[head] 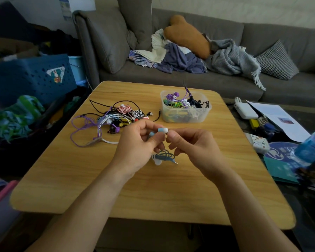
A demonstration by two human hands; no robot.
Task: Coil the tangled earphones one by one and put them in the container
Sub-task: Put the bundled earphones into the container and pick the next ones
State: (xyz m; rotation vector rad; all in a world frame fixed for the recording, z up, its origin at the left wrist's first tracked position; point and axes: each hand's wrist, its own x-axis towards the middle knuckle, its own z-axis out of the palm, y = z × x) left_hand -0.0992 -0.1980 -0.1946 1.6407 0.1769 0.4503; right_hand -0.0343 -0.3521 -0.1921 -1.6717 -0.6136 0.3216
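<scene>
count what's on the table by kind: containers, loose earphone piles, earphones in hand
Clear containers: 1
Tangled earphone piles loose on the table: 1
Blue earphones held by left hand and right hand: 1
Total: 3

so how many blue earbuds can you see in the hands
2 for certain. One blue earbud is pinched between both thumbs; a second sits in the left hand. The white tip under the coiled cable may be another; the right hand could hide more.

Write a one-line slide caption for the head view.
Both hands hold blue earphones over a wooden table, between a tangled pile and a half-filled container.
</scene>
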